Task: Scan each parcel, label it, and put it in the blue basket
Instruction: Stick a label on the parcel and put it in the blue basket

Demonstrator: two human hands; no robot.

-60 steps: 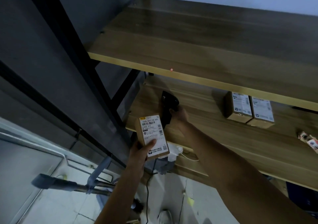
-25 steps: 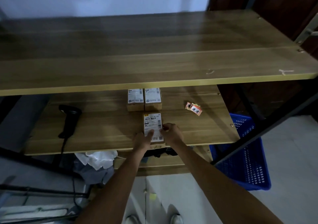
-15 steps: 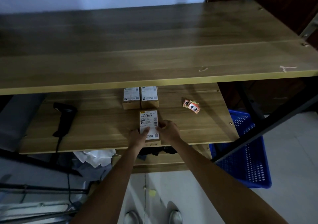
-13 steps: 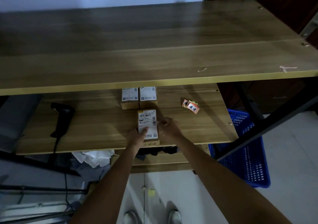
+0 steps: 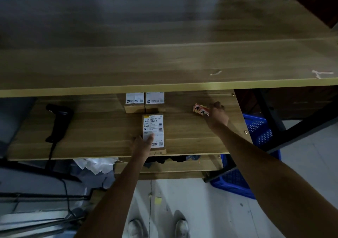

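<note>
Labelling step. Left hand (image 5: 141, 143) steadying parcel (image 5: 153, 131) on shelf (image 5: 95, 128), thumb flat on top. Right hand (image 5: 216, 114) at labels (image 5: 201, 110); grip can't tell. Peel one only, stick clear of barcode, w/ blue basket (image 5: 256, 128) just right of right wrist.

Hidden behind the top shelf edge

I can't see the far ends of the two back parcels (image 5: 144, 102); my right hand (image 5: 216, 114) covers part of the stickers (image 5: 199, 110).
</note>
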